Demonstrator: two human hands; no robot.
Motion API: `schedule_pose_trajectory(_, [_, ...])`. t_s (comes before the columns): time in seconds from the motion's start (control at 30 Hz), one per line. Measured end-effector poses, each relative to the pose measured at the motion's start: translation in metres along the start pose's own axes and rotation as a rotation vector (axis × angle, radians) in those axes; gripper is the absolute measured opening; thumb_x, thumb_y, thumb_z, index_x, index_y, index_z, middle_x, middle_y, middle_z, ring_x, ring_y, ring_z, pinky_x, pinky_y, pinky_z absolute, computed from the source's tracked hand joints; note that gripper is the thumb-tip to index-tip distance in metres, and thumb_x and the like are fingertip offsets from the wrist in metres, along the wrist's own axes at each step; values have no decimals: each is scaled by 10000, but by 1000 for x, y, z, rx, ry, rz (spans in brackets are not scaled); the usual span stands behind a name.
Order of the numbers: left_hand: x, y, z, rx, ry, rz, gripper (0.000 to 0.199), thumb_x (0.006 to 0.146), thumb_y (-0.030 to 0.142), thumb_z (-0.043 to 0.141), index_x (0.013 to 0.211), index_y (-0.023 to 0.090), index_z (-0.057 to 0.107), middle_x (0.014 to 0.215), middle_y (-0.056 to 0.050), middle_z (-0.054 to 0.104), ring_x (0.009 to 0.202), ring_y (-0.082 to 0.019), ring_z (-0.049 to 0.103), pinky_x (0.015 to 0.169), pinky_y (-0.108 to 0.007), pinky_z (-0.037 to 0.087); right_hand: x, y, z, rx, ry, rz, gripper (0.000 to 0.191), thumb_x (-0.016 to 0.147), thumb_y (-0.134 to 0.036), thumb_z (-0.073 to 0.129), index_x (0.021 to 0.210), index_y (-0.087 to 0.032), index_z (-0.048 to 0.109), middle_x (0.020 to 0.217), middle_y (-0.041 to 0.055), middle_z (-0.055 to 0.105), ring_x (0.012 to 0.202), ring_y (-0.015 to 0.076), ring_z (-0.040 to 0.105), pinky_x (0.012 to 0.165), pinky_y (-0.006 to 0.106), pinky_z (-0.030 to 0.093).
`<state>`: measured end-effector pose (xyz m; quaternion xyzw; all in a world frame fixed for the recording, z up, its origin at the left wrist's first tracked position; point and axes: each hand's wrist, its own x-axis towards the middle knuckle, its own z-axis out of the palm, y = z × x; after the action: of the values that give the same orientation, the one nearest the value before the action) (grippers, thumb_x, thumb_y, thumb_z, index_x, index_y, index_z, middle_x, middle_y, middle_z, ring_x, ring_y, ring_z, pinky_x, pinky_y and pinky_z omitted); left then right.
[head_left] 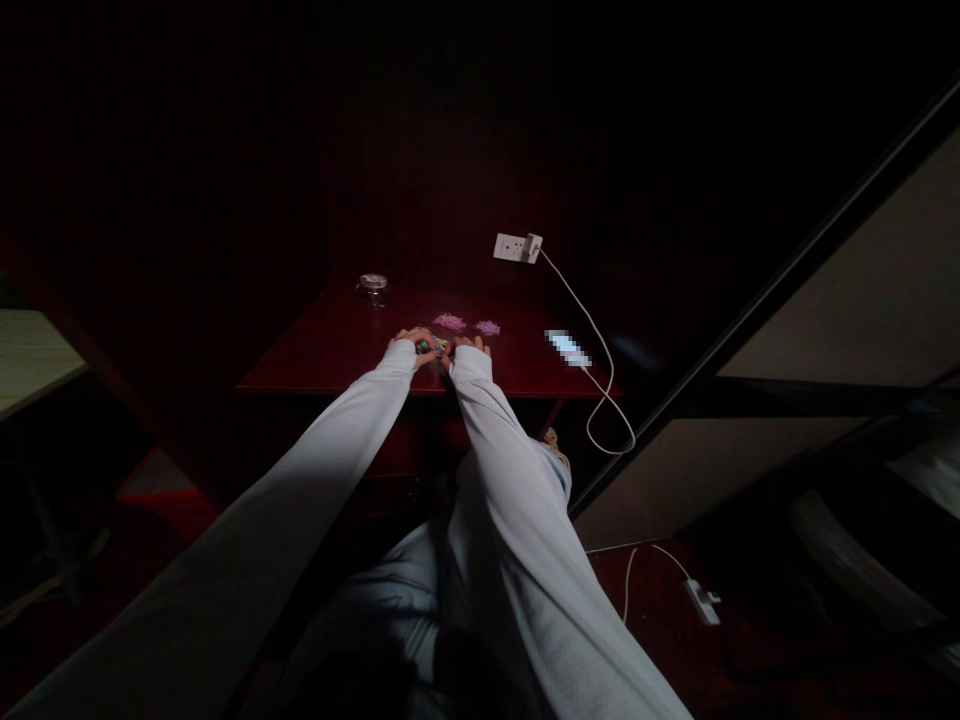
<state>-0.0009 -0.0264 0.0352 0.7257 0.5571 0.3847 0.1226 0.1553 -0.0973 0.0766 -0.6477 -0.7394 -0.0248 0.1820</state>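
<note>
A small heap of mixed bits (441, 347) lies on the dark red surface (322, 352), near its front edge, between the person's two hands. The heap is low and loose, its pieces thin and tangled-looking, with pale, yellowish and bluish flecks and a darker green spot on the side by the left hand (415, 337). The single pieces are too small and dim to make out.

The left hand curves around the heap's left side, fingers bent inward. The right hand (460, 343) is bent at the heap's right side, its fingertips close to the pieces. Whether either hand pinches a piece or only touches the heap cannot be told.

Just beyond the hands lie two single-coloured piles of similarly fine, stringy bits: a bright pink pile (450, 322) behind the heap, and a smaller, more violet purple pile (488, 327) to its right. The two piles lie apart, with a strip of bare surface between them.

Farther back on the left stands a clear round container (373, 288) with a pale top. To the right lies a lit phone (570, 348), joined to a white cable (576, 297).
</note>
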Motion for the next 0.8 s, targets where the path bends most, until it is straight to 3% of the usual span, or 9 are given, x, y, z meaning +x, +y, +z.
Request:
schedule_pose_trajectory(0.23, [0,-1,1,52,35,-18,122,763,244,855,792,277,741,1179,-7,841,1238,-342,661,1139,-496,469,0,-2,1,-16,3,8,280,1092,-299,549,1277,-193,731,1409,147,754,1423,325,563,1167,442,435])
schedule_pose_trajectory(0.47, [-3,5,-2,90,23,-50,109,793,238,844,825,267,744,1248,-9,826,1259,-347,662,1132,-493,449,1,-3,1,-12,13,34,293,1097,-299,539,1286,-190,734,1413,152,758,1435,337,566,1164,446,434])
schedule_pose_trajectory(0.8, [-2,3,-1,67,83,-65,165,754,266,876,783,272,713,1133,12,835,1225,-336,649,1088,-463,459,1,-3,0,8,29,76,258,1094,-309,566,1262,-207,734,1428,141,747,1425,333,554,1160,450,428])
